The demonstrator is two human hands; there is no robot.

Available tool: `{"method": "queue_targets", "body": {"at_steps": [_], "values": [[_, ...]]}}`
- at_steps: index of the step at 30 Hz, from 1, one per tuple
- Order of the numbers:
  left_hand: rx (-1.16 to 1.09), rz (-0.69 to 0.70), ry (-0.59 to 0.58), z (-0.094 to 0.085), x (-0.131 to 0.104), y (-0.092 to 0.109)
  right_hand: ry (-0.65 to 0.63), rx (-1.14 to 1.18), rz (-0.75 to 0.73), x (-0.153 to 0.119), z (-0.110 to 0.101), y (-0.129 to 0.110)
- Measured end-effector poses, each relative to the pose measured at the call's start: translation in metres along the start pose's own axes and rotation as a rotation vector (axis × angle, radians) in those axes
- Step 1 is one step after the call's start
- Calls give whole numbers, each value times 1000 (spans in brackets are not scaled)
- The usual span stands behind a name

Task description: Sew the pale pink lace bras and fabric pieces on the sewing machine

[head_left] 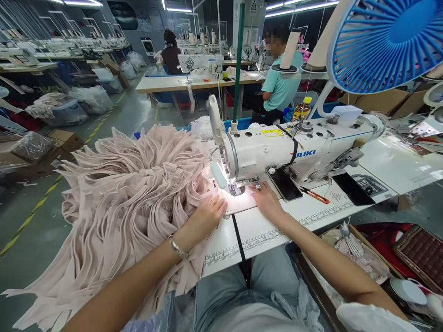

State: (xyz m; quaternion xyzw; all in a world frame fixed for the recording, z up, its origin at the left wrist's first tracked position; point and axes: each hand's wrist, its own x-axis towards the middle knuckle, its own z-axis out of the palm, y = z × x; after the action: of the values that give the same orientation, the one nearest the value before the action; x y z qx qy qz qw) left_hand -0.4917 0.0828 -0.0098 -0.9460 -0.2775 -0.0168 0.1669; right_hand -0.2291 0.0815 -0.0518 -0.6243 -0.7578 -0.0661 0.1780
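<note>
A white sewing machine stands on the white table, its lamp lighting the needle area. Under the needle lies a strip of pale pink fabric. My left hand rests at the strip's left part, fingers together and pressing on it. My right hand is at the strip's right end beside the presser foot, fingertips on the cloth near the needle plate. A large heap of pale pink fabric pieces fills the table's left side and hangs over its edge.
Right of the machine head lie a phone, orange-handled snips and a dark flat object. A blue fan stands at the upper right. Two people sit at tables behind. A box of fabric is below right.
</note>
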Motion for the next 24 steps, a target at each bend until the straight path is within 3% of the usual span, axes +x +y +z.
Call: {"method": "queue_targets", "body": {"at_steps": [3, 5, 10, 14, 16, 20, 24], "values": [[74, -96, -136, 6, -15, 9, 56, -44, 36, -13, -4, 5], [110, -142, -156, 5, -19, 13, 88, -68, 34, -20, -5, 7], [80, -103, -107, -3, 0, 2, 41, -39, -126, -15, -2, -5], [21, -25, -25, 11, 23, -9, -33, -11, -174, -2, 0, -18], [32, 18, -31, 18, 31, -1, -30, -20, -159, 2, 0, -19], [130, 93, -33, 17, 43, 33, 15, -51, -154, 2, 2, -16], [101, 16, -61, 9, 49, 47, 16, -21, -196, -1, 2, -14]]}}
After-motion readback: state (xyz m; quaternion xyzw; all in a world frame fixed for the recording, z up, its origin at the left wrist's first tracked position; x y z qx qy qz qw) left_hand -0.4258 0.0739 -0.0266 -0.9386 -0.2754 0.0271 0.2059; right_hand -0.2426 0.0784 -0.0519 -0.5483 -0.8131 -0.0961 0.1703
